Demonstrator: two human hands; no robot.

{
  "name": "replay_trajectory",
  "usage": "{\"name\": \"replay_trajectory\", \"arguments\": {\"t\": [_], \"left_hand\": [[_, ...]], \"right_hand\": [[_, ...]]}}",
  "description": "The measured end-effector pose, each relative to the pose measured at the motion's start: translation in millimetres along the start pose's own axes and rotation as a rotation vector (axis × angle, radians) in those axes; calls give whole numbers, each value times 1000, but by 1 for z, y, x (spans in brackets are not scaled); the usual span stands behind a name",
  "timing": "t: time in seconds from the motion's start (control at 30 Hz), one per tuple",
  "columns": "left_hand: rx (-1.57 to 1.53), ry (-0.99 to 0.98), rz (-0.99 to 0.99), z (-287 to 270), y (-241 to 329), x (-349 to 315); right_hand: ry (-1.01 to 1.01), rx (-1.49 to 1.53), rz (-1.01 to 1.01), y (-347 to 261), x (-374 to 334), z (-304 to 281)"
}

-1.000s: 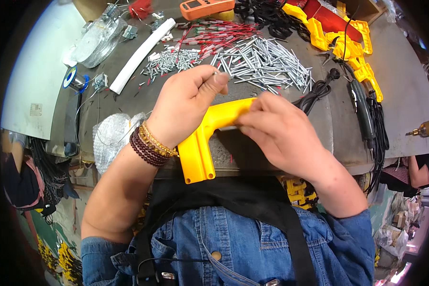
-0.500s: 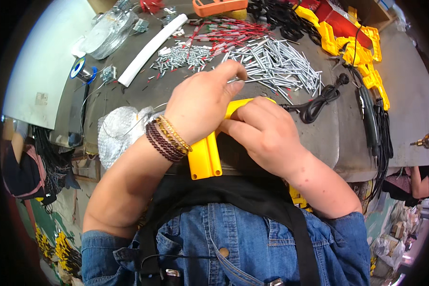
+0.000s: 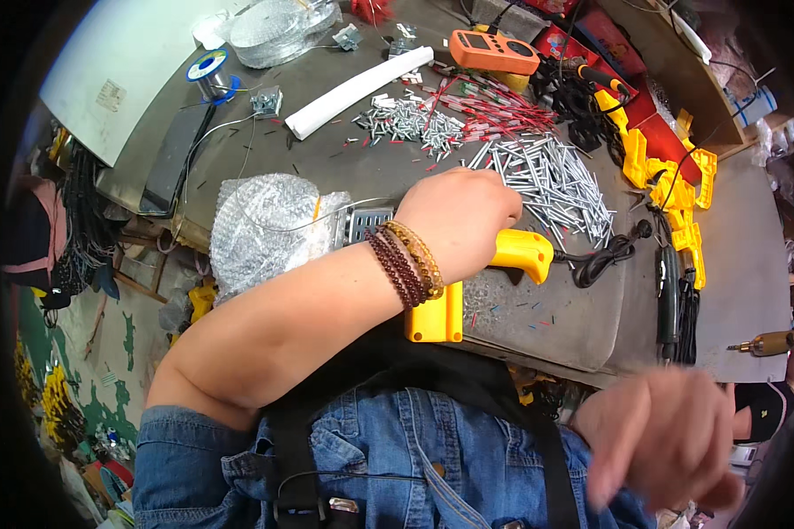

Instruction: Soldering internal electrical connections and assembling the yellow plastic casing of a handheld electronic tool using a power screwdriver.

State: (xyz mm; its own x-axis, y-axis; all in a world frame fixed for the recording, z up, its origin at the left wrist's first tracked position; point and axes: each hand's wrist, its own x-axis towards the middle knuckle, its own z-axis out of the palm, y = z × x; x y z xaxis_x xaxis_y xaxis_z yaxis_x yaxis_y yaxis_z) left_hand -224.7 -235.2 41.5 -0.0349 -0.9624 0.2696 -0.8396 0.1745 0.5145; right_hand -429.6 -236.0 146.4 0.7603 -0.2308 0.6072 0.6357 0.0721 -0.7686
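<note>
My left hand (image 3: pixel 459 216) is closed around a yellow plastic tool housing (image 3: pixel 525 254) at the table's front edge; the hand hides most of its middle. Its curved end shows right of my fingers, and a flat piece with screw holes sticks out below. A slotted metal part (image 3: pixel 363 224) shows left of my wrist, beside a bubble-wrapped bundle (image 3: pixel 269 234). From the curved end a coiled black cord (image 3: pixel 604 263) runs right. My right hand (image 3: pixel 666 436) is off the table at lower right, smeared by motion, so its fingers and anything in them are unclear.
Metal pins (image 3: pixel 551 185) lie heaped beyond my left hand, near red-wired parts (image 3: pixel 507 106) and a white tube (image 3: pixel 359 93). An orange meter (image 3: pixel 494 51) stands behind. Yellow housings (image 3: pixel 675 198) and a black-handled tool (image 3: pixel 668 304) line the right. A solder spool (image 3: pixel 212 78) stands far left.
My right hand has let go of the yellow housing and swung down to the right, away from the table. My left hand stays on the housing. The whole view has shifted.
</note>
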Motion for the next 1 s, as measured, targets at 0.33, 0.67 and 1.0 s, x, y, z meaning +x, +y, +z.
{"name": "replay_trajectory", "arguments": {"t": [0.33, 0.67, 1.0], "left_hand": [[34, 60, -56, -2, 0, -1], [-149, 359, 71, -82, -18, -19], [242, -33, -349, -74, -128, -21]], "right_hand": [[-395, 187, -191, 9, 32, 22], [-413, 154, -186, 10, 34, 20], [-314, -1541, 492, 153, 79, -155]]}}
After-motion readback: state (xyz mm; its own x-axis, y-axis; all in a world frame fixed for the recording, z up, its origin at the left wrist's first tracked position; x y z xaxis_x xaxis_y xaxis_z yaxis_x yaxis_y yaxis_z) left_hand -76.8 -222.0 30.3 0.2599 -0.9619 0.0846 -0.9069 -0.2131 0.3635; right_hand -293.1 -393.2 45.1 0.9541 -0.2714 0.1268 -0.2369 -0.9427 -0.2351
